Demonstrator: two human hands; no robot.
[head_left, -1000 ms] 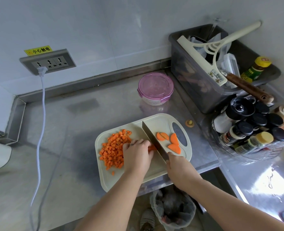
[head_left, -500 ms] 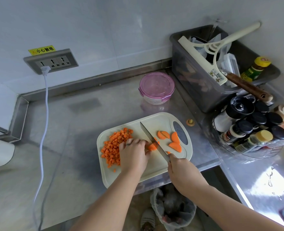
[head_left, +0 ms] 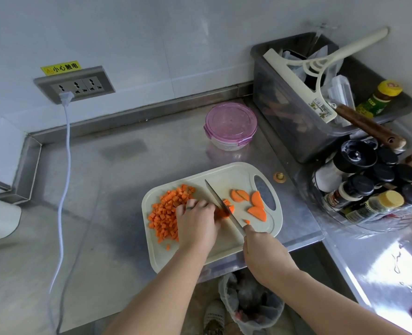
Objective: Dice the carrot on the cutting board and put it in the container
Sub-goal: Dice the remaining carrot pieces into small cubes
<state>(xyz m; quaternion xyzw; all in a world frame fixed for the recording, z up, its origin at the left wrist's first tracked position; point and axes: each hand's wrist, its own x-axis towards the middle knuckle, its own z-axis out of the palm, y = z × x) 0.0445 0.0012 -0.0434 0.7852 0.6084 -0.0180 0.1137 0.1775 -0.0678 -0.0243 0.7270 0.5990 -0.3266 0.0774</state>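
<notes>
— Where do we find the carrot?

— On the board, which lies at the front edge of the counter. We see a heap of dice on the board's left side and a few slices near its right end, just beside the handle hole.

— And the hands?

— The left hand sits mid-board, fingers curled down on a piece, pinning it. Its outer side touches the dice. The right hand is closed round the handle of the knife at the board's front edge. We see the blade run diagonally away from it and cross the piece, right beside the left fingertips.

— Do we see the container?

— Yes. The container stands toward the counter's back edge, well apart from the board, with its pink lid on.
</notes>
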